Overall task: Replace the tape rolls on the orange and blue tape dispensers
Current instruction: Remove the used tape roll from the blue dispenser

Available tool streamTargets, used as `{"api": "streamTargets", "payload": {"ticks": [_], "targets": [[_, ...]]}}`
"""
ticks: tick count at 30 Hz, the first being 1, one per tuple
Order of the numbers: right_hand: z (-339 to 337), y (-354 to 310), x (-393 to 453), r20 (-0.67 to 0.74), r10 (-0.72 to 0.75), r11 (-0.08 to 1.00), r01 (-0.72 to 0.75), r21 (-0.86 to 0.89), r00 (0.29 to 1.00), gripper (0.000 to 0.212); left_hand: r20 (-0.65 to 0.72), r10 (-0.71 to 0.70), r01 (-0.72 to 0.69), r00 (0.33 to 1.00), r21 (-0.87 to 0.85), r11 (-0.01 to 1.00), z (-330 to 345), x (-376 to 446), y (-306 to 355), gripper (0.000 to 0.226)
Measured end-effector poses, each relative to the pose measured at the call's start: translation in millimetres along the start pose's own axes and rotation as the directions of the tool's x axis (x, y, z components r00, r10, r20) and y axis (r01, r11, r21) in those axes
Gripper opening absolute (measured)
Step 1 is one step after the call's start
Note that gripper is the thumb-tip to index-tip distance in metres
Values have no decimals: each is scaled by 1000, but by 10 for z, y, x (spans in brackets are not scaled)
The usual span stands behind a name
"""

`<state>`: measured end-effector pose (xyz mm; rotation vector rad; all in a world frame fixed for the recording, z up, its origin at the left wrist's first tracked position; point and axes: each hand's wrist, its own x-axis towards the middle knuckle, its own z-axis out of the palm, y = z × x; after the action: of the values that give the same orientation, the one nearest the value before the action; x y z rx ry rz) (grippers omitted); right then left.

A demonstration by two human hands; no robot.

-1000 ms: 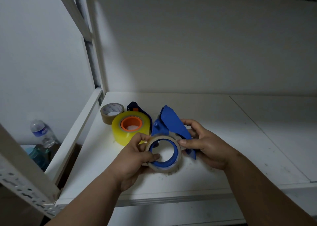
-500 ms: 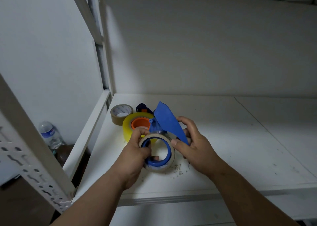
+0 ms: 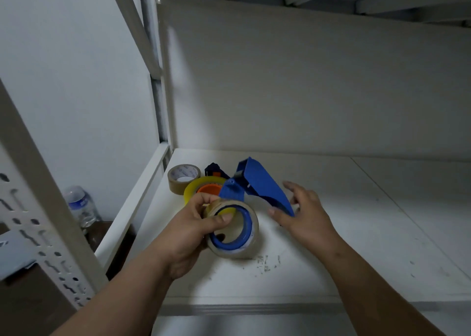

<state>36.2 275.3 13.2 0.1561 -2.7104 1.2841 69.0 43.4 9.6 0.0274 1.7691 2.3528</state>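
Observation:
My left hand (image 3: 188,228) grips the rim of a clear tape roll (image 3: 251,249), thumb over its top edge. The roll sits on the blue wheel of the blue tape dispenser (image 3: 262,185), whose handle points up and back. My right hand (image 3: 305,213) hovers just right of the handle's lower end with fingers spread, not closed on it. Behind my left hand lies a yellow tape roll (image 3: 193,189) on an orange core, with a dark dispenser part (image 3: 214,170) showing behind it. A brown tape roll (image 3: 178,182) lies at the back left.
Everything rests on a white shelf board (image 3: 356,233) with a white back wall. A perforated metal upright (image 3: 38,182) stands at the near left. A water bottle (image 3: 81,205) stands on the floor left of the shelf. Small dark specks lie near the roll.
My right hand has let go of the blue handle and opened to its right. My left hand has shifted its grip onto the top of the clear roll. The camera tilted upward.

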Motion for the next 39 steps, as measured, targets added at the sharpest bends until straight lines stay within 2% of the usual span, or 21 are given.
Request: {"api": "streamTargets", "payload": {"ticks": [1, 3, 5, 7, 9, 11, 12, 18, 23, 26, 28, 30, 32, 33, 36, 39], "targets": [[-30, 12, 40, 3, 44, 998, -44, -51, 999, 67, -30, -7, 6, 1000, -37, 999, 27, 10, 8, 46], [-45, 4, 59, -73, 49, 999, -50, -17, 996, 59, -71, -6, 2, 997, -63, 998, 109, 37, 14, 39], [-15, -24, -1, -248, -51, 997, 62, 36, 967, 41, -108, 7, -12, 994, -45, 999, 205, 60, 3, 34], [57, -66, -92, -312, -207, 977, 211, -22, 927, 28, -162, 27, -36, 986, -56, 998, 279, 94, -43, 43], [163, -96, -172, -178, -320, 946, 303, -113, 931, 30, -182, 23, -38, 983, -82, 996, 367, 121, -92, 53], [265, -76, -214, -14, -338, 924, 329, -193, 941, 47, -201, 2, -27, 980, -120, 992, 450, 140, -137, 55], [293, -58, -215, 8, -324, 925, 318, -207, 946, 53, -213, -6, -25, 977, -138, 990, 484, 150, -155, 52], [357, -72, -235, -6, -360, 912, 350, -215, 933, 40, -247, 10, -54, 969, -169, 984, 569, 220, -197, 32], [291, -137, -189, -19, -352, 934, 349, -71, 936, 14, -426, 85, -157, 901, -138, 978, 471, 324, -40, 26], [167, -110, -133, -141, -332, 942, 335, -2, 933, 14, -509, 110, -227, 854, -173, 959, 262, 326, 64, 23], [81, -58, -19, -198, -261, 964, 266, -2, 945, 17, -530, 136, -258, 837, -163, 952, 140, 298, 93, 18], [28, -6, 129, -136, -202, 979, 195, -65, 970, 17, -547, 154, -279, 823, -152, 948, 59, 281, 92, 12], [26, 67, 268, -20, -155, 968, 147, -203, 988, 11, -569, 158, -295, 807, -158, 942, 0, 274, 73, 7], [41, 106, 324, 20, -134, 950, 134, -283, 991, 15, -571, 153, -297, 807, -167, 940, -28, 264, 60, 2], [106, 228, 479, 65, -124, 890, 140, -433, 990, 28, -531, 132, -277, 837, -203, 939, -79, 222, 46, 19], [194, 302, 668, 139, -104, 835, 162, -525, 985, 44, -470, 141, -259, 871, -195, 946, -83, 182, 62, 23]]}}
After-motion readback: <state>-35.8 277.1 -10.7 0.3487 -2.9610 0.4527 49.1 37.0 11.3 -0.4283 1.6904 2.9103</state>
